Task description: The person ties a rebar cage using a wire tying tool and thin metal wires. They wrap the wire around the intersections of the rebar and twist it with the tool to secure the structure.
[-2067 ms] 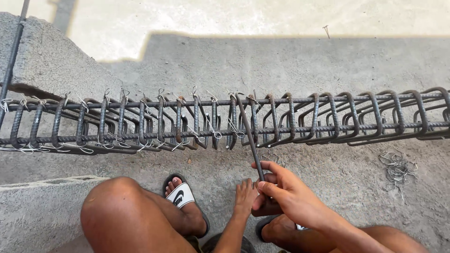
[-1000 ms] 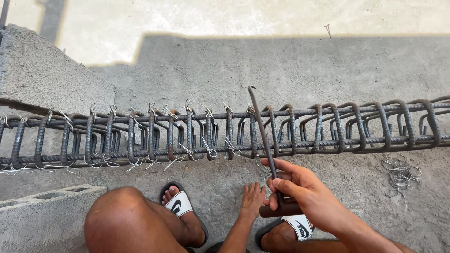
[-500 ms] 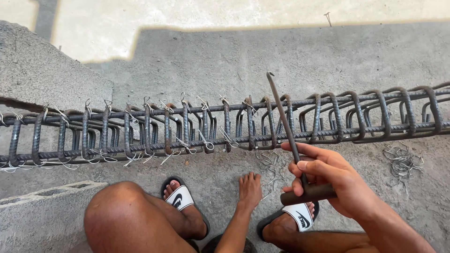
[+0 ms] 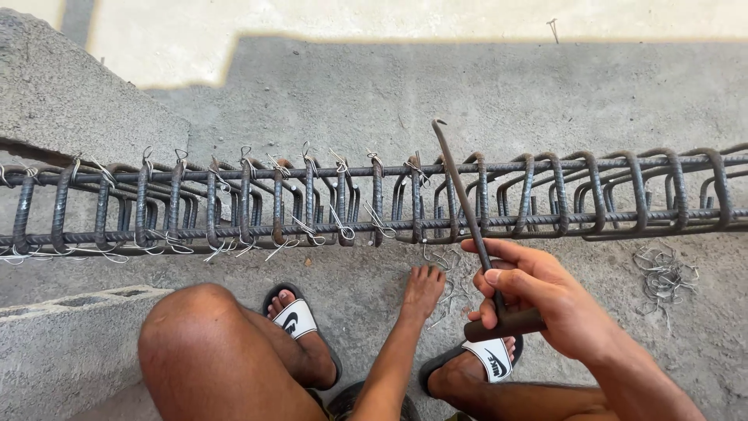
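— Tie wires (image 4: 440,269) are lying loose on the concrete floor (image 4: 467,86) just below the rebar cage (image 4: 389,199), and the left hand (image 4: 422,290) is reaching down with fingers spread, touching them.

— And the right hand (image 4: 538,300)?

— It is gripping the hooked twisting tool (image 4: 467,214), held up over the cage. I am judging this as the picking step — next needs pinching one wire and looping it around an untied crossing.

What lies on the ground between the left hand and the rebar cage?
In the head view, a few loose wire ties lie on the concrete between the left hand and the rebar cage, just beyond the fingertips.
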